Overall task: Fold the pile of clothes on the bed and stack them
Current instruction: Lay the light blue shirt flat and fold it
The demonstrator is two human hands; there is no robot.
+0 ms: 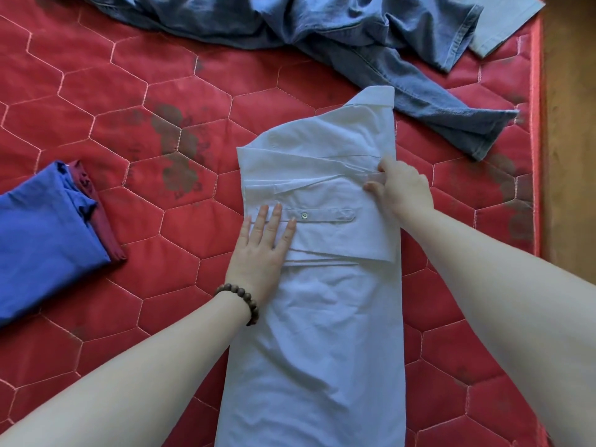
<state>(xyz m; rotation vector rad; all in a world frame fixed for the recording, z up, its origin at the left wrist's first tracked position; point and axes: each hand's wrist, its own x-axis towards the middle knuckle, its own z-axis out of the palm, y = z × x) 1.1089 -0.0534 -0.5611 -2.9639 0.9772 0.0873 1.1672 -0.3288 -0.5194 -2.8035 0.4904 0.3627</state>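
Shirt: the white shirt [322, 301] lies lengthwise on the red quilted bed [129, 91], collar at the far end, both sides already turned in to make a long narrow strip.
Sleeve: a cuffed sleeve [325, 217] with one button is laid across the chest, pleated where it doubles back.
Left hand: the left hand [261, 250] lies flat with straight fingers, pressing the sleeve end and the shirt's left edge down; it grasps nothing.
Right hand: the right hand [400, 188] pinches the gathered sleeve folds at the shirt's right edge, thumb and fingers curled on the cloth.
Step in hand: judged as setting the sleeve flat before the lengthwise fold.
Doing it well: keep the flat palm as the anchor, draw the pinched pleats taut toward the right edge, line the sleeve inside the strip's outline, then smooth the wrinkled lower half before folding hem to collar.
Stack: a folded blue garment [42, 240] sits on a dark red one [103, 224] at the left, well apart from the shirt.
Still to fold: denim clothes [322, 33] lie crumpled at the far end, one leg near the collar.
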